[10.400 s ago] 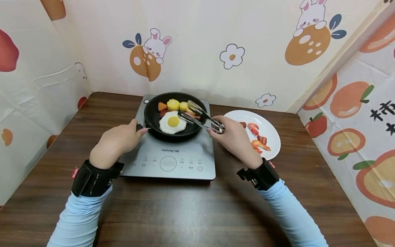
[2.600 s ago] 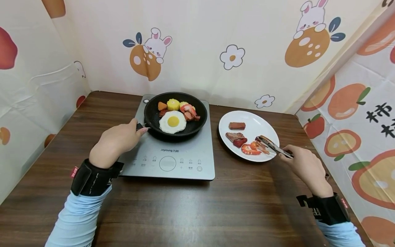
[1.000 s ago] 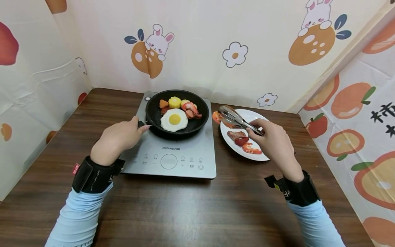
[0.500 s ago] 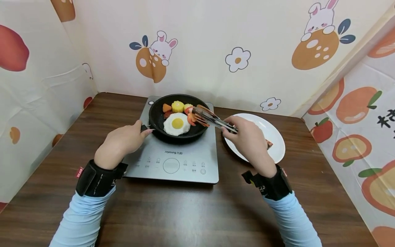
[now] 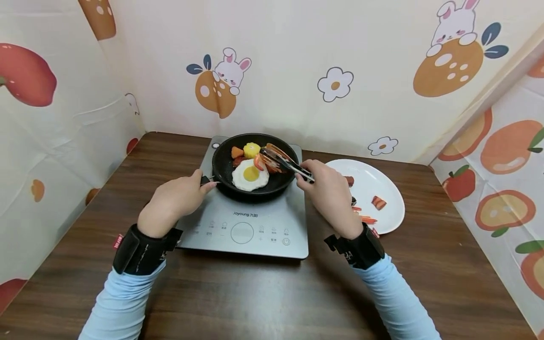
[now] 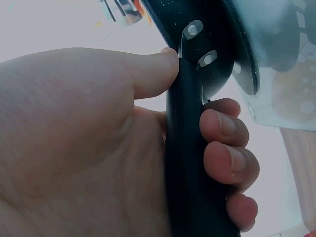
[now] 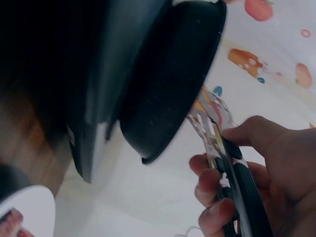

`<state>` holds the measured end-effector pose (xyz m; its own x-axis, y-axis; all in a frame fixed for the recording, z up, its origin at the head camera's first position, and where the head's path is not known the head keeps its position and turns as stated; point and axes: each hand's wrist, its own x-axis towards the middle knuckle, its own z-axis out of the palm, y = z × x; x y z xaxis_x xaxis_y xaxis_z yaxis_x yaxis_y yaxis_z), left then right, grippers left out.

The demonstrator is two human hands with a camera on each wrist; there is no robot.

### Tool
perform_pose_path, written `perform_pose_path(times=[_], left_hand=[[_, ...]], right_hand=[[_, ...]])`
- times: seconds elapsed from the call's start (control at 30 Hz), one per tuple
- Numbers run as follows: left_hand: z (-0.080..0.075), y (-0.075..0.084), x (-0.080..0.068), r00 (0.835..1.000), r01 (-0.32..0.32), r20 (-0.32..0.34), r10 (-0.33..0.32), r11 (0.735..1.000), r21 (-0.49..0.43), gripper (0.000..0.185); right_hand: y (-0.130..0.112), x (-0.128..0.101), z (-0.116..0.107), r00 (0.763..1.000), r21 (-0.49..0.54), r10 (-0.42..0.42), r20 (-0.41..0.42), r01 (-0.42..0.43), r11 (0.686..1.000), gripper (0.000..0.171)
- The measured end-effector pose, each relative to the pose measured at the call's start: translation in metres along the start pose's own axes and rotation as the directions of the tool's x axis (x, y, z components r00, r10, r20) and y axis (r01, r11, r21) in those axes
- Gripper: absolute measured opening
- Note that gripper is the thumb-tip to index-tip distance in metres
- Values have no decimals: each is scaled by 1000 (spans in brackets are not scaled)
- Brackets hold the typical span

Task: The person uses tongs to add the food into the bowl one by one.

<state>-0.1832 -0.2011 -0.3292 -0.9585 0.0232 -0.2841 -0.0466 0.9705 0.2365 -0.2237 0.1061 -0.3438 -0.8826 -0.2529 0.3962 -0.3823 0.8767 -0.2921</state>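
My left hand (image 5: 178,200) grips the black handle (image 6: 185,148) of a frying pan (image 5: 222,165), thumb along its top and fingers curled round it. In my right hand (image 5: 329,193) are metal tongs (image 5: 293,166) with black ribbed grips (image 7: 247,192). Their tips reach over the pan's right side, round an orange-and-white shrimp (image 5: 259,162). Under and beside it lie a fried egg (image 5: 257,182), a yellow corn piece (image 5: 251,150), an orange carrot-like chunk (image 5: 236,152) and reddish meat (image 5: 238,161). The tongs cover part of the food behind them.
The pan sits on a silver induction cooker (image 5: 272,245) with a touch panel. A white plate (image 5: 393,212) to the right bears a striped bacon piece (image 5: 378,203) and other food, partly behind my right hand. A printed curtain (image 5: 293,108) closes off the brown table's (image 5: 255,302) back edge.
My right hand has moved left from the plate to the pan, carrying the shrimp in the tongs. In the last half second the tips have come further over the food. My left hand keeps the handle.
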Motion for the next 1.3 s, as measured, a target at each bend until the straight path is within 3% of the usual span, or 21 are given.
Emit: perform_pose_path(times=[0.4,0.73,1.3], left_hand=[[3,2,3,1000,8,3,-8,1000,2,75],[4,1,4,1000,3,-2,-3,1000,0,76],[2,0,4,1000,1,22,-1,1000,-1,78]], right_hand=[[-6,2,26,993,-12,-95,-66,94,995,30],[-6,4,26,999,15,-42,6,42,999,45],[-9,4,16,996,20,17,92,-19,1000,48]])
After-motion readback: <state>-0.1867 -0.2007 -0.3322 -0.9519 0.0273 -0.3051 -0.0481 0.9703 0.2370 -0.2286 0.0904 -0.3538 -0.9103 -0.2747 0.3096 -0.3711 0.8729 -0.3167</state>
